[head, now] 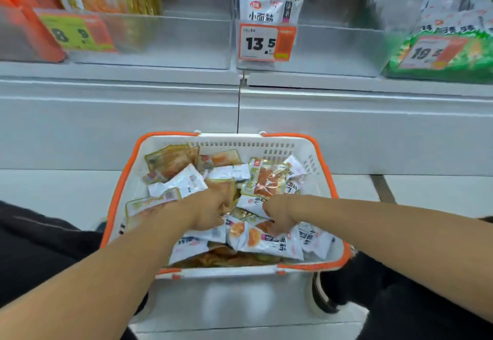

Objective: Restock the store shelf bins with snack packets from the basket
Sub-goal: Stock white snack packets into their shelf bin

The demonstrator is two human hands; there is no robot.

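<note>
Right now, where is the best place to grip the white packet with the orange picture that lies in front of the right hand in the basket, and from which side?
Probably the white packet is best pinched at its near flat edge, coming from above: it lies flat on top of the pile in the basket, and the right hand already covers its far edge.

Pale tiled floor, white orange-rimmed basket resting on it, shelf base just behind
</note>
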